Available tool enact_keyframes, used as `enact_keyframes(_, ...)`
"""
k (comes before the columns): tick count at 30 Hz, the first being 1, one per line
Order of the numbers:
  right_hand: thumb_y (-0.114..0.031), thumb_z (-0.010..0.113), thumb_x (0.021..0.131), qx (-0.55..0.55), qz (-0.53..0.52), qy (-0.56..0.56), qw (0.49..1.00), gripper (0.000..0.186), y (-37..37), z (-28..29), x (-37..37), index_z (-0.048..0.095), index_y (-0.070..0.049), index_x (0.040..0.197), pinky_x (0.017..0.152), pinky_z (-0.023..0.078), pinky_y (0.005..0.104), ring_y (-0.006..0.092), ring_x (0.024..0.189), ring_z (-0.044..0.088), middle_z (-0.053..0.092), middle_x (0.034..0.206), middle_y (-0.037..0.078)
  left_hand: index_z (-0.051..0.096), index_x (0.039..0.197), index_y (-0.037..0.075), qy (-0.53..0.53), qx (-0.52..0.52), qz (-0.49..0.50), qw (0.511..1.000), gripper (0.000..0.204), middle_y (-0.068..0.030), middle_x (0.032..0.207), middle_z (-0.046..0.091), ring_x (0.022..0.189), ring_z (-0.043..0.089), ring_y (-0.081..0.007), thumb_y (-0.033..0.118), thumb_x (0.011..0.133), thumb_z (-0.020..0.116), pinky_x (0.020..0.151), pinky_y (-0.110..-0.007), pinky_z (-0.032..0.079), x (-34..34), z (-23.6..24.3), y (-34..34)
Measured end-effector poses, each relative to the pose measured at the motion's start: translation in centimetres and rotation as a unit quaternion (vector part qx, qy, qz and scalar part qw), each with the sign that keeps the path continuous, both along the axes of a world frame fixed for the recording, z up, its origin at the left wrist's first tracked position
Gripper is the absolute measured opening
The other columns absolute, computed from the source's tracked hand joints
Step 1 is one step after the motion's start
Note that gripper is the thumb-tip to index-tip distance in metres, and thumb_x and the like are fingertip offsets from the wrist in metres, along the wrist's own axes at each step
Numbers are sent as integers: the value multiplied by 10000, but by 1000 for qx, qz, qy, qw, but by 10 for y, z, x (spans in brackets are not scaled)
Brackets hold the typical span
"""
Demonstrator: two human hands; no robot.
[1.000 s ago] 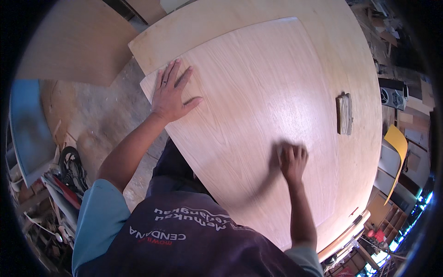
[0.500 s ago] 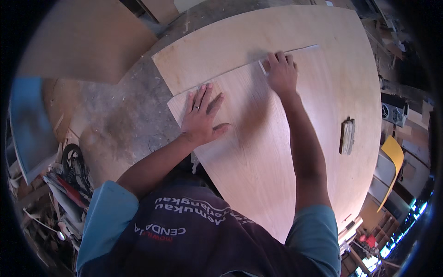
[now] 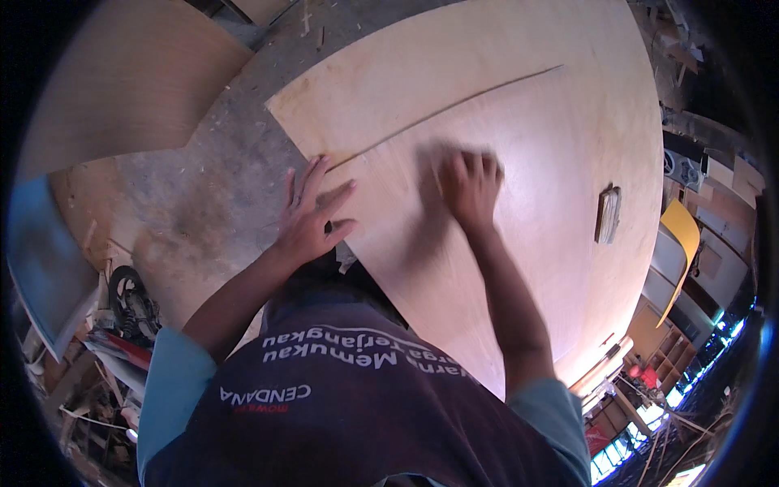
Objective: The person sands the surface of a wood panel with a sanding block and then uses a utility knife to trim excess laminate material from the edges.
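Dimly, I make out the right hand (image 3: 472,187) curled and blurred over the wood-grain sheet (image 3: 535,227); what it holds I cannot tell. That sheet lies on a larger pale board (image 3: 625,105), long axis running from 11 to 5 o'clock. The right forearm enters from 5. The left hand (image 3: 308,219), fingers splayed, sits at the sheet's 10 o'clock corner, grasping nothing I can see. A small block (image 3: 608,215) rests toward 3.

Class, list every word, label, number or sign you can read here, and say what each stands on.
Dark shirt front: white lettering, upside down in view; wording not copied.
Same shirt: small red lettering; wording not copied.
Wood-grain panel: no lettering visible.
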State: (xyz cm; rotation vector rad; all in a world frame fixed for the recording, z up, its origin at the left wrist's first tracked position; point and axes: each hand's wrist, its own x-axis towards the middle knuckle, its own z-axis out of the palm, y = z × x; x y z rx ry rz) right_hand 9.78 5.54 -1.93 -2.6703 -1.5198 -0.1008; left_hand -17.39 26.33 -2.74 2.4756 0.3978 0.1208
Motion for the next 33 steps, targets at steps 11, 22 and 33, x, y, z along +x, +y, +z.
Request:
enact_keyframes(11, -62, 620, 884, 22, -214, -28, 976, 338, 30, 56, 99, 676, -197, 1189, 865, 587, 538, 372, 1131, 646, 662, 1171, 97, 641, 1479, 284, -54, 83, 70, 993, 570, -245, 1713, 230, 1584, 227, -462, 456, 943, 734, 1218, -714, 191, -36, -8, 23)
enact_keyframes(22, -367, 554, 993, -113, 30, 67, 991, 399, 101, 44, -170, 650, -157, 1318, 901, 495, 600, 324, 1242, 587, 652, 1302, 113, 637, 1452, 110, -44, 90, 213, 972, 610, -297, 1658, 320, 1502, 359, -501, 271, 892, 817, 1196, -554, 363, -145, 28, 16)
enact_keyframes(33, -110, 627, 917, 59, -377, 129, 915, 296, -13, 54, -145, 646, -136, 1211, 812, 572, 554, 389, 1138, 610, 610, 1203, 160, 634, 1424, 16, -67, 36, 198, 977, 544, -290, 1604, 415, 1489, 406, -449, 200, 932, 775, 1207, -508, 369, -136, 34, 92)
